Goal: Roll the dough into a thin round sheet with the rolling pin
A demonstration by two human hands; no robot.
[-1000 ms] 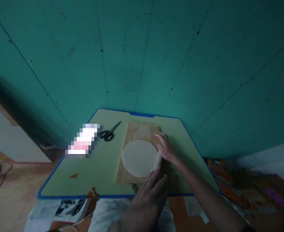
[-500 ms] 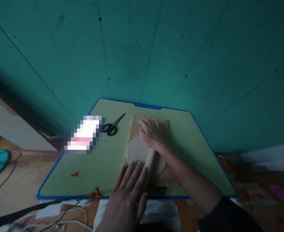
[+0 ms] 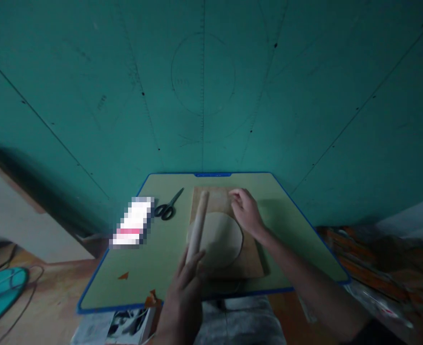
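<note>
A round, flat sheet of dough lies on a wooden board. My left hand is wrapped round the near end of a wooden rolling pin, which slants away from me over the left part of the dough. Above the board's right side, beyond the dough's upper right edge, is my right hand. Its fingers are bent in and pressed together; whether anything small is between them I cannot make out.
Black-handled scissors lie left of the board, beside a blurred-out bright rectangle. The small table has a blue rim and stands against a green wall. Brown scraps lie at its near left edge.
My right hand has come off the rolling pin and moved right, its fingers now curled. My left hand now grips the pin's near end, and the pin has shifted left. The camera view has tilted up.
</note>
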